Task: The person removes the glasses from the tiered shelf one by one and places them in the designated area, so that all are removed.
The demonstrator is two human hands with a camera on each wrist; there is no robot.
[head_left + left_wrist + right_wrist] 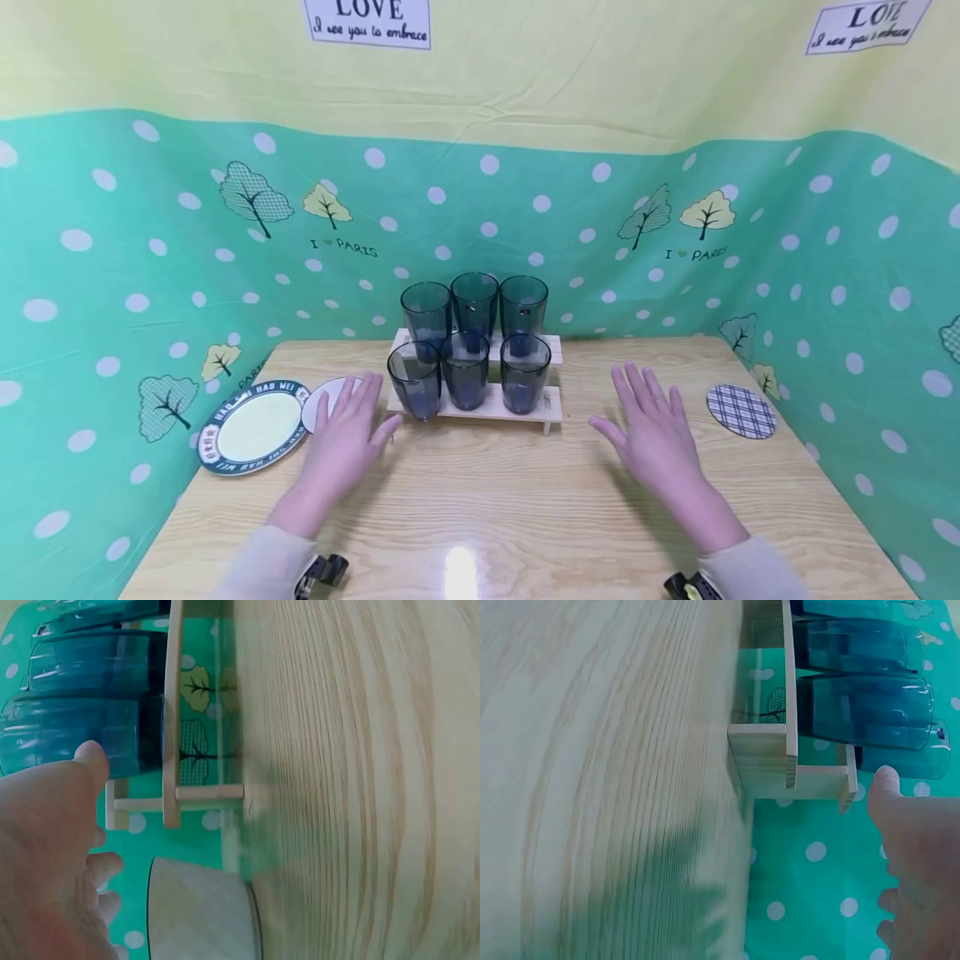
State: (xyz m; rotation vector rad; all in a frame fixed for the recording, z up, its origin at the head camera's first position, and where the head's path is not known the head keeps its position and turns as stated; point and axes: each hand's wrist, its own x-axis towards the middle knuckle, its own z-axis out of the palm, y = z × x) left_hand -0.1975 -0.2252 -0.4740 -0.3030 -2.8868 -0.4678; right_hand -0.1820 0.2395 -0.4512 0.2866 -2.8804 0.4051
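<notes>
A two-tier wooden rack (553, 406) bears tinted drinking glasses, three on each tier. My left hand (339, 450) hovers left of the rack, fingers spread, holding nothing. Its thumb overlaps a glass (75, 724) in the left wrist view. The lower tier's left glass (415, 387) is nearest that hand, its base at the shelf's front edge. Beside it stand the middle glass (465, 375) and the right glass (523, 379). To the right of the rack, my right hand (660, 446) hangs over the table with spread fingers, holding nothing.
A white oval plate (258, 429) with a dark lettered rim lies at the table's left edge. Next to it, a pale round coaster (313, 407) is partly behind my left hand. A plaid round coaster (742, 411) lies at right. Dotted cloth (480, 225) surrounds the table.
</notes>
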